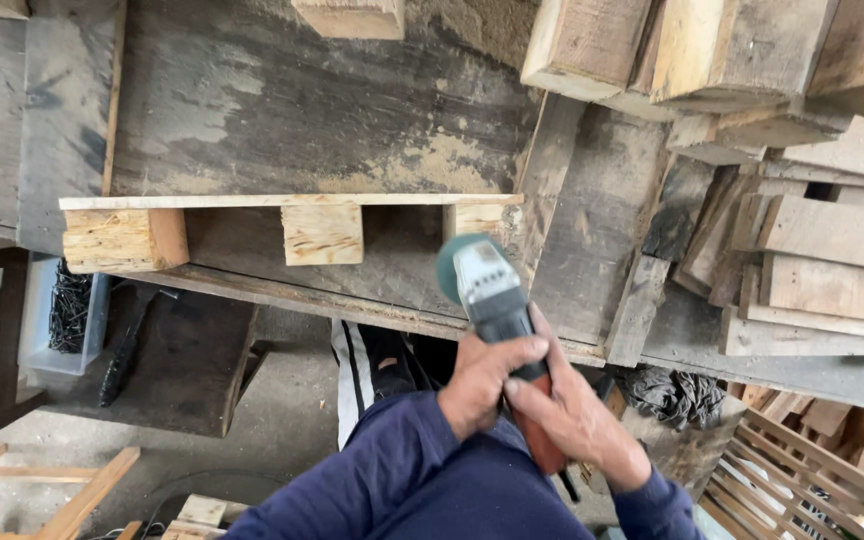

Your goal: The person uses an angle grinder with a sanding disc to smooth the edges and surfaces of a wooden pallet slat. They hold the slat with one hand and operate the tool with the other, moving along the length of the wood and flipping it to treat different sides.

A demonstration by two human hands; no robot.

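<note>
I grip an angle grinder [489,290] with both hands; it has a grey head, a green disc and a red-brown body. My left hand [482,382] wraps its neck. My right hand [574,412] holds the rear handle. The disc hovers beside the right block of a small pallet [282,202], a thin plank lying over three wooden blocks [322,233], on a worn dark workbench [252,110]. Whether the disc touches the wood, I cannot tell.
Stacked lumber and planks [812,250] crowd the right side of the bench. Thick beams [692,50] lie at the top right. A clear box of dark nails [70,312] and a hammer [127,345] sit lower left. Slatted wooden frames [792,470] stand at the bottom right.
</note>
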